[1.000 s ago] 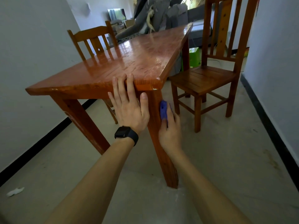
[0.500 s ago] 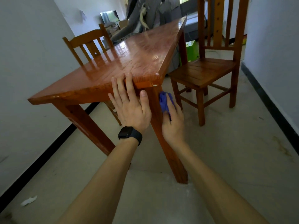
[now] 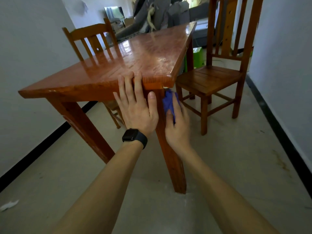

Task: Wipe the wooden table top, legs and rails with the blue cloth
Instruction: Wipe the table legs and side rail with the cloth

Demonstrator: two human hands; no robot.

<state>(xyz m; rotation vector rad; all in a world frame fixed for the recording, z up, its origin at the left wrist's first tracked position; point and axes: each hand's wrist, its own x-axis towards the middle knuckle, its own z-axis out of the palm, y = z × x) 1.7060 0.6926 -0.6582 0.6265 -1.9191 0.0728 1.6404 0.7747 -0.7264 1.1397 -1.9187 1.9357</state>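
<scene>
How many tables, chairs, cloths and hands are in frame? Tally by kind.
Tables: 1, the wooden table
Chairs: 2, the chair behind the table and the chair beside it
Cloths: 1, the blue cloth
Hands: 2, the left hand and the right hand
Total: 6

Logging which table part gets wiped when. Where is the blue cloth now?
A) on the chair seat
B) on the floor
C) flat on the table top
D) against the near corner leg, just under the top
D: the right hand holds the blue cloth against the near corner leg just below the table top; the left hand rests on its edge.
</scene>
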